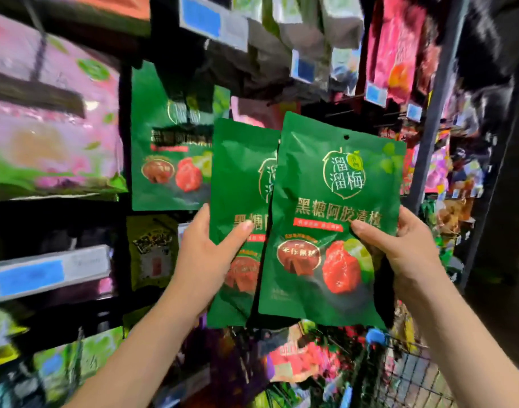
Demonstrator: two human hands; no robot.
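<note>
**A:** What is in your hands right now?

**B:** A pouch in each. Your left hand (205, 254) grips the rear pouch (237, 172) at its lower left edge, with the thumb across the face and the fingers behind. Your right hand (399, 248) grips the front pouch (337, 201) at its right edge in the same way.

**A:** How do the two pouches lie?

**B:** Both are upright in front of you at chest height, with the long axis running top to bottom. The front pouch has its hang hole (346, 137) at the top. It overlaps the right side of the rear pouch, and the two seem to touch there.

**A:** Which way would you go from here?

**B:** That depends on where they end up. The matching hanging pouch (164, 148) is up and to the left, nearer your left hand, so I'd lead with the rear pouch, top edge first. The wire basket (411, 375) is down and to the right, under your right wrist. For that you'd lower the front pouch, bottom edge first.
</note>
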